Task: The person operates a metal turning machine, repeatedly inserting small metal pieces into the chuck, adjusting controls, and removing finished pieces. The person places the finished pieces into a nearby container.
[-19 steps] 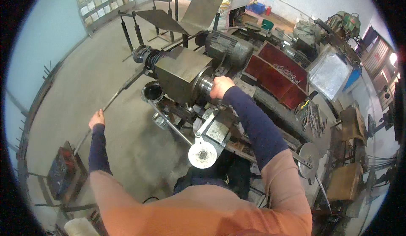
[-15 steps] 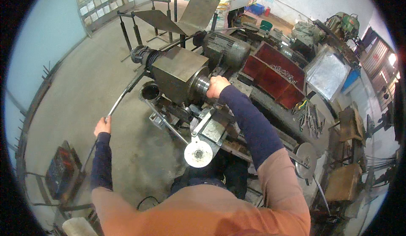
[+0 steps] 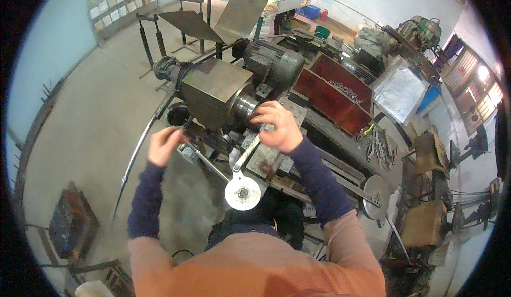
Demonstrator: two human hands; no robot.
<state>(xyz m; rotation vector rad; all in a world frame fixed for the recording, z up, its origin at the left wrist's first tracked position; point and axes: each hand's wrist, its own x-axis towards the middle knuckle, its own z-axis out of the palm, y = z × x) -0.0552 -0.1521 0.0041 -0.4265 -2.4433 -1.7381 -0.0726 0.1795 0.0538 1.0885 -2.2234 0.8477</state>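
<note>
In front of me is a lathe with a boxy metal headstock (image 3: 217, 81) and a shiny round chuck (image 3: 246, 106). My right hand (image 3: 280, 128) is beside the chuck's front face, fingers bent and apart, thumb below. I see nothing held in it. My left hand (image 3: 165, 147) is off the long steel rod (image 3: 139, 150) and hovers next to the slanting lever (image 3: 213, 165). Motion smears its fingers, so I cannot tell if they touch the lever. Below the chuck, a flat arm leads to a round whitish handwheel (image 3: 242, 193) on the tool slide.
A dark open cup (image 3: 178, 115) sits left of the slide. Behind the chuck are a motor (image 3: 274, 63) and a red tray (image 3: 332, 95) of small metal parts. Wrenches (image 3: 380, 149) lie at the right, above another handwheel (image 3: 375, 197). A bent metal sheet (image 3: 240, 17) stands behind.
My left hand has let go of the long rod and moved right and up toward the slanting lever. My right hand has come off the chuck, its fingers opening. The view has shifted slightly.
</note>
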